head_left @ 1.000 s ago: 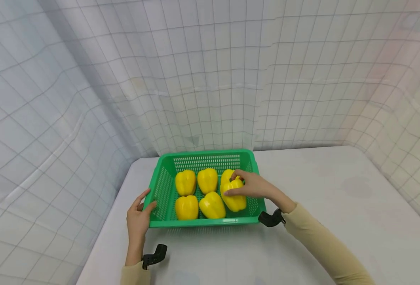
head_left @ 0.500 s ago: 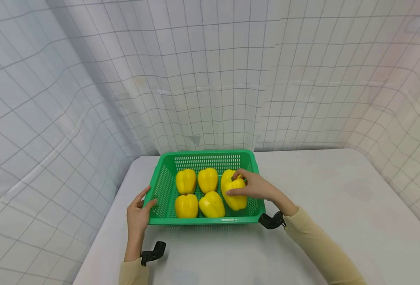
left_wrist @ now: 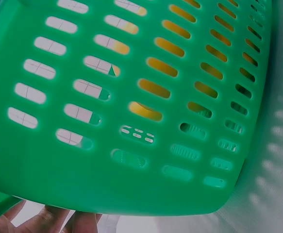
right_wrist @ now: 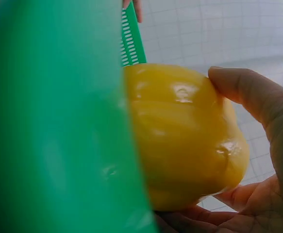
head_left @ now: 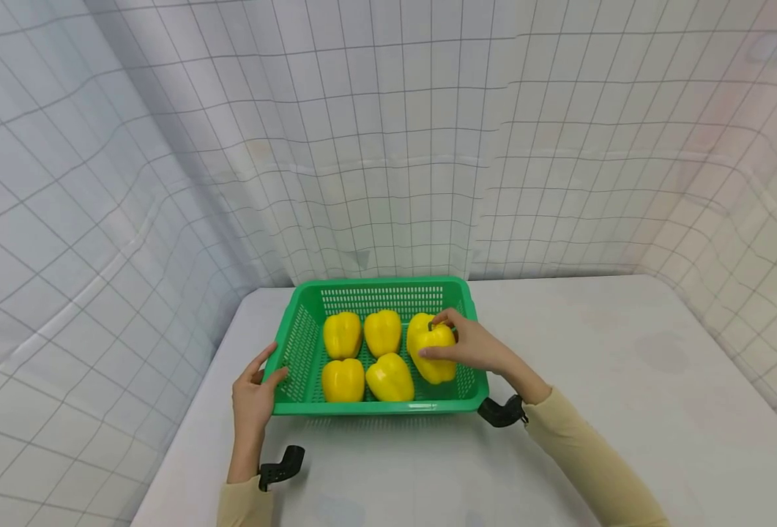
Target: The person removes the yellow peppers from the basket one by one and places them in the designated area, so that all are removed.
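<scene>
A green slotted plastic basket [head_left: 375, 409] holds several glossy yellow bell peppers, roughly in two rows. My left hand [head_left: 253, 399] grips its left rim, thumb over the inner side and fingers outside. In the left wrist view the basket wall [left_wrist: 107, 187] fills most of the frame, fingers showing below it. At the basket's right end my right hand [head_left: 477, 345] holds a yellow bell pepper [head_left: 437, 366] between thumb and fingers, its dark stem up. This pepper overlaps another yellow one [head_left: 417, 326] behind it. The right wrist view shows thumb and fingers around the pepper [right_wrist: 185, 131], partly hidden by the basket wall.
The basket stands on a white-covered table [head_left: 592, 366], near its back edge. White grid-patterned curtains [head_left: 388, 146] hang behind and at both sides. Front-row peppers [head_left: 343, 380] and back-row ones [head_left: 343, 335] sit left of the right hand. Each wrist wears a black mount [head_left: 283, 467].
My right fingertips have shifted right off the top of the held pepper, so its stem now shows. The left hand stays on the rim; the other peppers have not moved.
</scene>
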{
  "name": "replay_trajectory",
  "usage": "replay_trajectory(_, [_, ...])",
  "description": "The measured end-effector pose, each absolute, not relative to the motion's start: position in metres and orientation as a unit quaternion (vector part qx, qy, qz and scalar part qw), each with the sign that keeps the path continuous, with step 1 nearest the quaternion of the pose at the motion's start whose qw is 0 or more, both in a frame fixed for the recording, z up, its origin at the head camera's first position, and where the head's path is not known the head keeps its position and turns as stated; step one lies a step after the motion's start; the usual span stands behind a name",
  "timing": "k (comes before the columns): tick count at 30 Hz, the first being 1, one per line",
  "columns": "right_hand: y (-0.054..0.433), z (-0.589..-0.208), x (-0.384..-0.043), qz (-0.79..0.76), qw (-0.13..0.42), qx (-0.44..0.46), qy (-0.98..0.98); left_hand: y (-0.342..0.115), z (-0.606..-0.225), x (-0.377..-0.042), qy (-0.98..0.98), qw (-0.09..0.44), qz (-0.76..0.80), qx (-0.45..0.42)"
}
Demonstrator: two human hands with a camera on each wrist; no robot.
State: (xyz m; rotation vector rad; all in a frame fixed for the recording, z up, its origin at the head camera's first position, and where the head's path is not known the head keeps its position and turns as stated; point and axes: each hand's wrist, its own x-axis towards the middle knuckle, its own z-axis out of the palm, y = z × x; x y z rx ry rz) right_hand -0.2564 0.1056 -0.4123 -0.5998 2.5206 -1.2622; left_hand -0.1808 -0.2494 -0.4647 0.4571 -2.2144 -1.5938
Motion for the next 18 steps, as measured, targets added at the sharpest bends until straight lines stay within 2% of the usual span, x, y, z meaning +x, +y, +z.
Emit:
replay_trajectory(7, [0.105, -0.410, -0.253, -0.455, 0.115, -0.182, 0.864, -0.249, -0.464, -0.181, -0.786, 0.184, -0.567, 0.162])
replay_trajectory(18, [0.115, -0.411, -0.254, -0.524, 0.050, -0.132, 0.840, -0.249, -0.466, -0.181, -0.788, 0.182, -0.561, 0.174])
